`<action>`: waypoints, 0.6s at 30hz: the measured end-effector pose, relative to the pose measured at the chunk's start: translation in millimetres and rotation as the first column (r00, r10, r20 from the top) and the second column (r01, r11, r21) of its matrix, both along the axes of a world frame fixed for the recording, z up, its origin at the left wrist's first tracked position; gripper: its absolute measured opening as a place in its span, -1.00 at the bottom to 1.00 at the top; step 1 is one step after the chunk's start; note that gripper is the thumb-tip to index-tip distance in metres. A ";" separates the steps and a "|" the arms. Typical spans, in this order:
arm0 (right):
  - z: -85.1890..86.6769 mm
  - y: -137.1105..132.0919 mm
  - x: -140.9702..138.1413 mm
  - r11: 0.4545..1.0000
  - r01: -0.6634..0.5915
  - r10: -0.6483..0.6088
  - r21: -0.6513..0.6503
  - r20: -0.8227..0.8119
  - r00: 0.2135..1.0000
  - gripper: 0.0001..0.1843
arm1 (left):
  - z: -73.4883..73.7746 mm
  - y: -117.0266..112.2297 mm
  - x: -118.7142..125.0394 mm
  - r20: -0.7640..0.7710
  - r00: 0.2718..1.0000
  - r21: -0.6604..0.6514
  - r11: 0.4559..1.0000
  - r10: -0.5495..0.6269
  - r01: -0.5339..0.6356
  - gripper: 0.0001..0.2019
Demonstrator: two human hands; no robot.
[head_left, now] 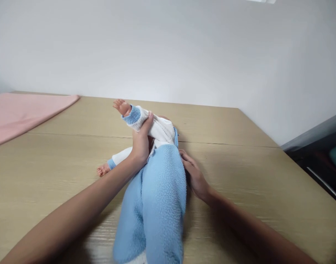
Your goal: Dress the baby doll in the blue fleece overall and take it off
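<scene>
A baby doll (164,183) in blue fleece trousers and a white top with blue cuffs lies on its side on the table, legs toward me. My left hand (142,143) is closed around its upper body and raised sleeve, thumb on top of the white cloth. The doll's hand (122,107) sticks out past that cuff, and its other hand (103,169) rests lower at the left. On the right, my right hand (194,174) presses against the doll's back at the waist with curled fingers, their tips partly hidden behind it. The doll's head is hidden from view.
The light wooden table (239,168) has a seam running across it. A pink cloth (27,113) lies at the left. Behind stands a pale wall (168,51). A dark object (316,157) is beyond the table's right edge.
</scene>
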State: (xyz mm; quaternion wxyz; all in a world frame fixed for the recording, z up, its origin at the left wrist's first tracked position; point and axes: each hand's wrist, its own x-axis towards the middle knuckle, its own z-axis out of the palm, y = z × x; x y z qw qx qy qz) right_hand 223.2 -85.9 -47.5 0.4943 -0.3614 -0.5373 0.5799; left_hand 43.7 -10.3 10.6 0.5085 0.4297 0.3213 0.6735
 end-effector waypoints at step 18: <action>38.7 9.0 -29.4 0.997 -0.068 0.066 -0.029 -0.080 0.995 -0.63 | -23.0 5.7 -26.5 -0.074 0.967 0.014 0.970 0.245 -0.244 -0.35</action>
